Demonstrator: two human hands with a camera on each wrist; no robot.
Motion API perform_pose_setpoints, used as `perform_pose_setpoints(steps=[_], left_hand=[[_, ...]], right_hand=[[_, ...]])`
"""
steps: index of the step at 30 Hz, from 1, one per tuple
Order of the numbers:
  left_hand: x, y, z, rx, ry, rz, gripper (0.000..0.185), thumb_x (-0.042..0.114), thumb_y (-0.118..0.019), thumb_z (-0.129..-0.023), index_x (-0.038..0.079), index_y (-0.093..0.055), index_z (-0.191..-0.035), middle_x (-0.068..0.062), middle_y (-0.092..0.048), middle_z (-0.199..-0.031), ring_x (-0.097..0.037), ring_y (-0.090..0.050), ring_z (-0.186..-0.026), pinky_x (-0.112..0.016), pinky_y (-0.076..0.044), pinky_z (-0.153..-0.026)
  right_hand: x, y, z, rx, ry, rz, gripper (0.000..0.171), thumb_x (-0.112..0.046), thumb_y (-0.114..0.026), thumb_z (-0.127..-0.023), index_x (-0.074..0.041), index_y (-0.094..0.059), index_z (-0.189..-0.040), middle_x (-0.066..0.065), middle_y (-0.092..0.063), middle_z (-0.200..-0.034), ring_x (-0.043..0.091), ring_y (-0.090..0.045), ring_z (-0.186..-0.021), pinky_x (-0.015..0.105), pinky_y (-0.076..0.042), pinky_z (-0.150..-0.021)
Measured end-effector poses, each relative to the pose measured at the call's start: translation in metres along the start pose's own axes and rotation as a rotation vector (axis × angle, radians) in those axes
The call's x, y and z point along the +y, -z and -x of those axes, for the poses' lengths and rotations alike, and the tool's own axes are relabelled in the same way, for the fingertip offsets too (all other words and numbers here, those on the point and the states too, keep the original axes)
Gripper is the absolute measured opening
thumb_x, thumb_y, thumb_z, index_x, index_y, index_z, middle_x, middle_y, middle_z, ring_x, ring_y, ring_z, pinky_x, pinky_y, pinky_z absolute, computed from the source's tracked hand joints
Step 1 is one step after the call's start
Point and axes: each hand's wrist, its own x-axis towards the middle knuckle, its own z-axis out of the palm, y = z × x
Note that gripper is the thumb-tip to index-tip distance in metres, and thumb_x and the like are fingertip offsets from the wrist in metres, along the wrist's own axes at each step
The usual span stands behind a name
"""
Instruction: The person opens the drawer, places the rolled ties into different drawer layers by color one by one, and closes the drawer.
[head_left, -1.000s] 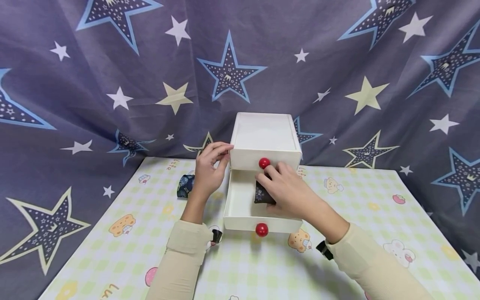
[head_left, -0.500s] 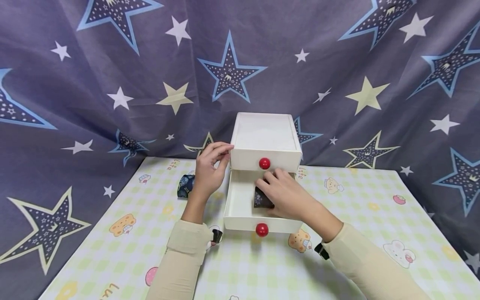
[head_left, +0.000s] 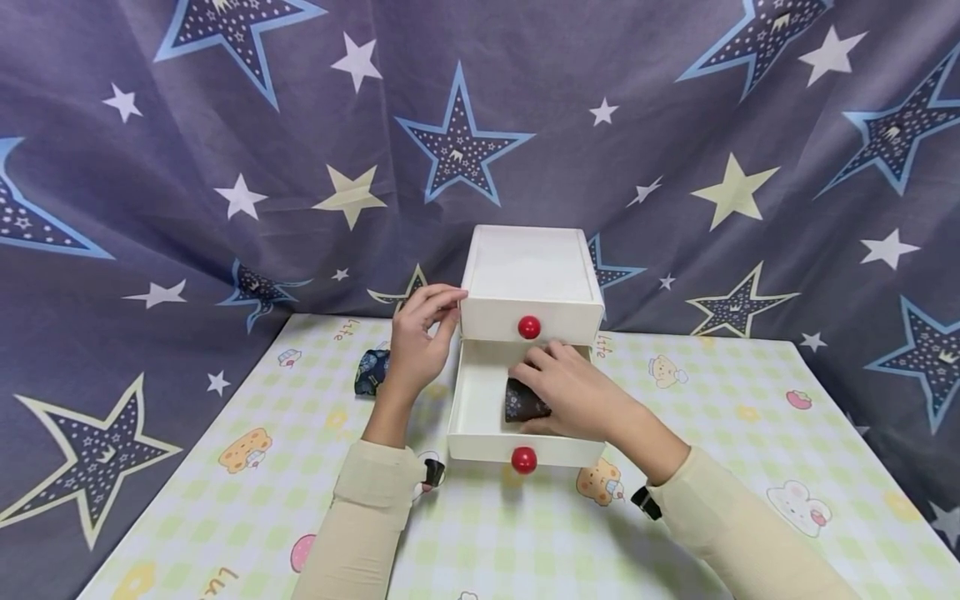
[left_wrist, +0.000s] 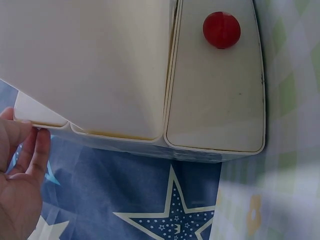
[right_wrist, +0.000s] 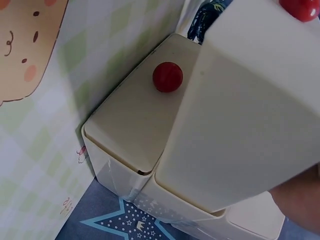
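So there's a small white two-drawer cabinet point(head_left: 529, 275) sitting at the far middle of a table with a pastel checked cartoon tablecloth point(head_left: 712, 467). The lower drawer point(head_left: 480, 417) is pulled out toward the person, its red knob point(head_left: 523, 459) facing near, while the upper drawer with its own red knob point(head_left: 528, 327) is pushed in.

The person's right hand point(head_left: 573, 392) is down inside the open lower drawer, fingers curled over a dark folded cloth with a tiny pale print point(head_left: 522, 402). The cloth lies on the drawer floor, toward the right side and about midway between front and back, and the hand seems to have it gripped between thumb and fingers, though most of the cloth is hidden under the palm.

The left hand point(head_left: 417, 342) is at the cabinet's left side, bent fingertips touching the top left front corner of the casing, not wrapped around anything. The left wrist view shows the fingers fairly straight against the cabinet edge.

Another dark patterned cloth point(head_left: 371, 372) sits on the table just left of the left hand. Star-print grey-blue fabric point(head_left: 225, 125) hangs behind everything.
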Motion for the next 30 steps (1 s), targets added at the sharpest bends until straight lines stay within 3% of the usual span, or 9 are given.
perform_pose_setpoints(steps=[8, 20, 30], left_hand=[[-0.001, 0.0, 0.001, 0.004, -0.003, 0.001, 0.027, -0.013, -0.065, -0.094, -0.004, -0.074, -0.117, -0.016, -0.066, -0.117, -0.03, -0.068, -0.1, -0.029, -0.061, -0.089], [0.001, 0.0, -0.001, -0.001, 0.01, -0.004, 0.027, -0.012, -0.064, -0.095, -0.003, -0.074, -0.118, -0.015, -0.065, -0.118, -0.029, -0.068, -0.099, -0.033, -0.062, -0.088], [0.003, 0.0, 0.0, -0.003, 0.014, -0.005, 0.027, -0.012, -0.065, -0.095, -0.002, -0.074, -0.118, -0.015, -0.065, -0.119, -0.029, -0.068, -0.101, -0.03, -0.061, -0.089]], right_hand=[[0.0, 0.006, 0.002, 0.023, 0.0, -0.077, 0.051, -0.057, -0.07, -0.092, -0.015, -0.07, -0.121, 0.001, -0.064, -0.107, 0.023, -0.055, -0.095, 0.037, -0.051, -0.086], [-0.005, 0.013, 0.003, 0.05, 0.032, -0.102, 0.034, -0.042, -0.075, -0.094, -0.013, -0.074, -0.112, 0.001, -0.065, -0.098, 0.02, -0.053, -0.087, 0.034, -0.05, -0.079], [-0.012, 0.02, 0.004, 0.088, 0.057, -0.085, 0.027, -0.036, -0.077, -0.094, -0.013, -0.074, -0.106, 0.001, -0.065, -0.095, 0.021, -0.056, -0.087, 0.035, -0.051, -0.081]])
